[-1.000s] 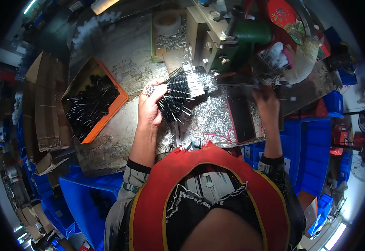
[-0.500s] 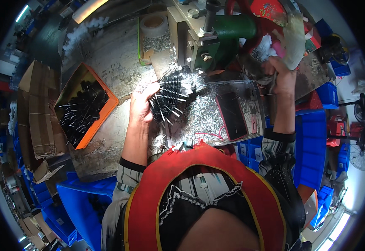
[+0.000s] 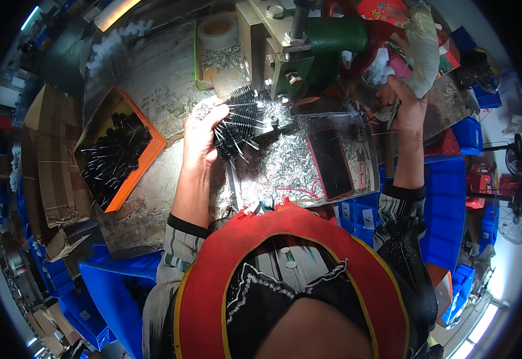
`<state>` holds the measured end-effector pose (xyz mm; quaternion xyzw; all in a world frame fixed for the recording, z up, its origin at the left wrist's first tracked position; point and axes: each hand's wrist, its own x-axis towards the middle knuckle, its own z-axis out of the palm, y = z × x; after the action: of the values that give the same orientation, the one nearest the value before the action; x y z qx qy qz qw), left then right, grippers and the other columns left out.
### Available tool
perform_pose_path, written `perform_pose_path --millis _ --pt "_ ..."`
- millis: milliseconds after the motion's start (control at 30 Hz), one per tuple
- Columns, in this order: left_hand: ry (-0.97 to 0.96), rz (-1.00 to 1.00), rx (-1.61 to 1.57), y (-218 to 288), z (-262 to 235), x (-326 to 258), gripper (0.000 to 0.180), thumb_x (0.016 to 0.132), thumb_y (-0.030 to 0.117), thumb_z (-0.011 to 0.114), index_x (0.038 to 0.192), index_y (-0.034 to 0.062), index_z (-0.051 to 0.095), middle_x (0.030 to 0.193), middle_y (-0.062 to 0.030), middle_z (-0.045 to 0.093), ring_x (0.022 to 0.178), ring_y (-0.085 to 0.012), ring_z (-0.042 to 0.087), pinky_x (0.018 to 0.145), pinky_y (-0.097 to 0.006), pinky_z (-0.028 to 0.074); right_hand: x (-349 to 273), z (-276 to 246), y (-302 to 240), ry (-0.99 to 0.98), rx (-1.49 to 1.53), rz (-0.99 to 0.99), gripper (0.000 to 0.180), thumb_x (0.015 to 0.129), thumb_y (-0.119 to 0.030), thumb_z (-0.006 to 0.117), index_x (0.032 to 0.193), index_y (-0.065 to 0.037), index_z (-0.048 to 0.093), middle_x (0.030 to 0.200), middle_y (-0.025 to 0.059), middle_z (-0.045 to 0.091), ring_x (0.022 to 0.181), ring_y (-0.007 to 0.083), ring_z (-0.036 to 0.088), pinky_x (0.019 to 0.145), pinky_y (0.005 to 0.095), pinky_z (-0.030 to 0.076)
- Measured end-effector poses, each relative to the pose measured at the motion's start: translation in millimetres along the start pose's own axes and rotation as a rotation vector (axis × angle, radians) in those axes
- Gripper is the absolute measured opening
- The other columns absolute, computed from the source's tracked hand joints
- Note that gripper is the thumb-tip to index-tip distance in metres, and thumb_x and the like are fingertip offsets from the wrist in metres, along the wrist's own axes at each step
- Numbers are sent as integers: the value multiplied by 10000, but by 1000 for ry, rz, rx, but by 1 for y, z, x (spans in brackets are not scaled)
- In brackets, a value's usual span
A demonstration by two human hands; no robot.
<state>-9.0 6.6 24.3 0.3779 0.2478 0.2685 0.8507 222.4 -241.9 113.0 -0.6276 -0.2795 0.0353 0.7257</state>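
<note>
Fistful of wire brushes [image 3: 235,122] at the centre of the frame: gripping the bundle in the left hand [image 3: 199,134], with thumb and fingers folded firmly over it, and showing ridged, dense black bristles and thin, silvery stems toward the right. Holding the right hand [image 3: 407,107] at the upper right, with fingers bent, just beside a handle wrapped in wrinkled, cloudy plastic [image 3: 424,57]; being unable to tell whether anything sits in that grasp. Facing a machine [image 3: 336,42] at top centre, rounded, green-painted and fitted with bolted grey metal blocks. Working over a scuffed bench [image 3: 159,84], near glinting metal slivers [image 3: 285,158] and a flat, dark phone [image 3: 331,161] with a pinkish-red edge right of centre. Having more black brushes [image 3: 117,146] lying heaped at left in an orange-rimmed tray [image 3: 136,178], beside a creased brown cardboard box [image 3: 60,161].
</note>
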Motion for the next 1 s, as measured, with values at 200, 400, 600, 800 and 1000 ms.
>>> perform_pose_path --millis 200,400,600,800,1000 --pt "-1 -13 11 -3 -4 5 220 719 -34 643 927 -12 574 788 -71 615 661 -139 604 602 -244 518 28 -2 -47 -126 -163 195 220 750 -156 590 609 9 555 469 72 463 430 180 481 469 293 396" --pt "27 11 -16 -5 -11 3 235 711 -40 650 931 -11 574 807 -71 614 685 -139 603 627 -248 516 -5 9 10 141 -65 -126 82 733 -53 592 696 19 588 535 77 537 474 151 513 468 269 394" --pt "127 123 -86 -13 8 -3 250 739 -27 648 969 -25 549 825 -109 611 690 -171 619 621 -253 527 -3 -4 38 34 77 -43 81 738 -40 579 725 40 576 532 83 532 475 173 524 485 291 419" --pt "193 208 -36 -20 16 -2 230 727 -5 675 932 -23 572 813 -87 612 713 -157 602 641 -263 513 30 -10 -41 -165 -146 120 141 760 -110 569 674 2 565 494 75 471 451 175 491 486 307 429" --pt "267 303 60 -23 16 7 285 716 2 697 959 -33 553 784 -66 592 658 -119 578 602 -222 492 55 -16 -53 -303 -108 339 207 813 -169 545 849 5 651 527 73 535 467 156 539 454 284 439"
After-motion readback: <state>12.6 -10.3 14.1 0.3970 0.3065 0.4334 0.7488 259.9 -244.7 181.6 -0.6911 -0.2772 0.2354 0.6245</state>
